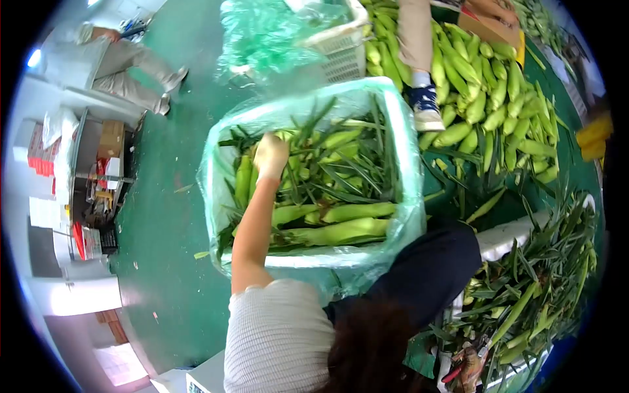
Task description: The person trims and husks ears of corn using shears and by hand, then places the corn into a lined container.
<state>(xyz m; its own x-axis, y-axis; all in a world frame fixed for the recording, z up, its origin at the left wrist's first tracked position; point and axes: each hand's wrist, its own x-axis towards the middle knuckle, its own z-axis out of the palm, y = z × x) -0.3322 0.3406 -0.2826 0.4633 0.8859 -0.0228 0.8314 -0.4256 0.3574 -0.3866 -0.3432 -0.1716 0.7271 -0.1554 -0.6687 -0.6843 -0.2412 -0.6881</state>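
My left hand [270,156], in a pale glove, reaches into a crate lined with clear green plastic [406,141]. Its fingers are curled down among green-husked ears of corn [357,230] and loose leaves; what they grip is hidden. Several ears lie flat along the near side of the crate. At the lower right, my right hand [469,368] appears in a stained glove, closed around a tool with a red handle [452,374]. Only part of that tool shows, beside a heap of corn leaves [524,295] in a white container.
A large pile of unhusked corn [485,92] lies at the upper right, with another person's shoe [424,105] against it. A white basket [344,52] with green plastic bags [268,36] stands beyond the crate. Another person's legs [134,72] and shelves [98,177] are at left.
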